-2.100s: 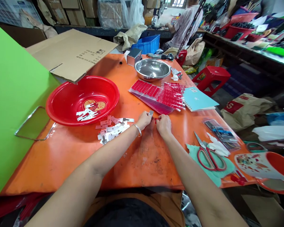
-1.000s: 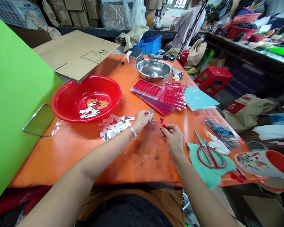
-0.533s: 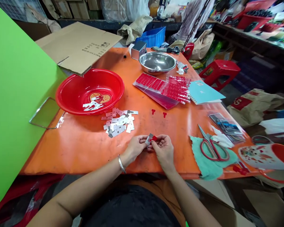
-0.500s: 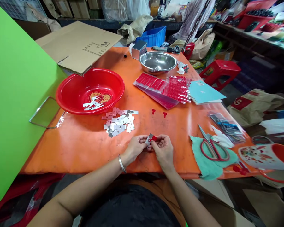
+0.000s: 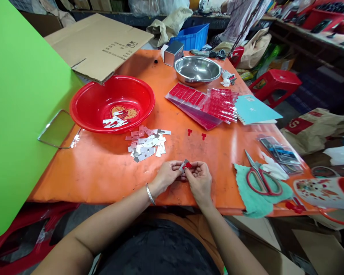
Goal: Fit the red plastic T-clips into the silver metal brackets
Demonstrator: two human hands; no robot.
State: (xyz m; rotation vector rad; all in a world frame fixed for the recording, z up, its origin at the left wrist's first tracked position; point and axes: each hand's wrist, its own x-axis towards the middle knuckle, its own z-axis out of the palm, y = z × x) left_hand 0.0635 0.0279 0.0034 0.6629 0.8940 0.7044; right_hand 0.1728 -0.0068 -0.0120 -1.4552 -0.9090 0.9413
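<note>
Both hands had drawn back from mid-counter to the near edge of the orange counter (image 5: pixel 109 172), leaving two red T-shaped pieces (image 5: pixel 195 133) lying loose where they had worked two seconds earlier. A flattened cardboard box (image 5: pixel 99 42) overhung the far left corner, above a red basin (image 5: pixel 86 110) holding a few metal tabs. A steel bowl (image 5: pixel 197 70) stood at the far side, with sheets of red parts in clear plastic (image 5: pixel 203 103) and a blue notebook (image 5: pixel 256 110) in front of it. Red-handled scissors (image 5: pixel 260 179) lay on a green cloth (image 5: pixel 246 194) to the right. A pile of small metal tabs (image 5: pixel 147 143) lay just beyond the hands, nothing between. The left hand (image 5: pixel 167 176) pinched a small metal tab (image 5: pixel 184 164) in its fingertips; the right hand (image 5: pixel 200 179) was closed on a small red piece (image 5: pixel 188 165) pressed against that tab.
</note>
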